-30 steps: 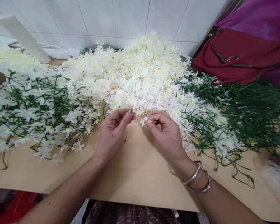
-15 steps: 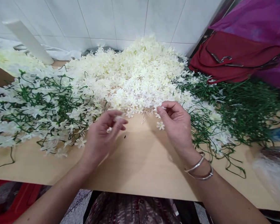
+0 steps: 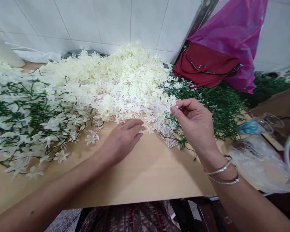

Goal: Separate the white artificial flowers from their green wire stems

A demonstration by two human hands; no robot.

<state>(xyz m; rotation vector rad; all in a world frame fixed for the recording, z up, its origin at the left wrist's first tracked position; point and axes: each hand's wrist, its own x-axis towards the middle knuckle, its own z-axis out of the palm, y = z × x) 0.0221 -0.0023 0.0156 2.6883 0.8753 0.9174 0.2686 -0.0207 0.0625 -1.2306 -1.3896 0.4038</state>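
Cream and white artificial flowers (image 3: 135, 74) lie heaped along the back of the table. My left hand (image 3: 123, 138) is palm down over the wood at the front of the heap, its fingers apart and holding nothing visible. A single white flower (image 3: 150, 129) lies just beyond its fingertips. My right hand (image 3: 194, 120), with bangles at the wrist, is right of the heap, thumb and forefinger pinched on a small white flower with a thin stem (image 3: 178, 107). Green stems (image 3: 219, 109) lie behind and beside it. White flowers on green stems (image 3: 33, 112) spread across the left.
A red bag (image 3: 207, 62) and a purple plastic bag (image 3: 246, 38) are at the back right. Clear plastic wrap (image 3: 258, 164) and a blue-patterned cup (image 3: 251, 126) lie at the right. The table's front edge (image 3: 135, 203) runs near my body.
The view has shifted right. My left hand has opened, and the white piece it held no longer shows there. My right hand has moved right, still pinching its flower.
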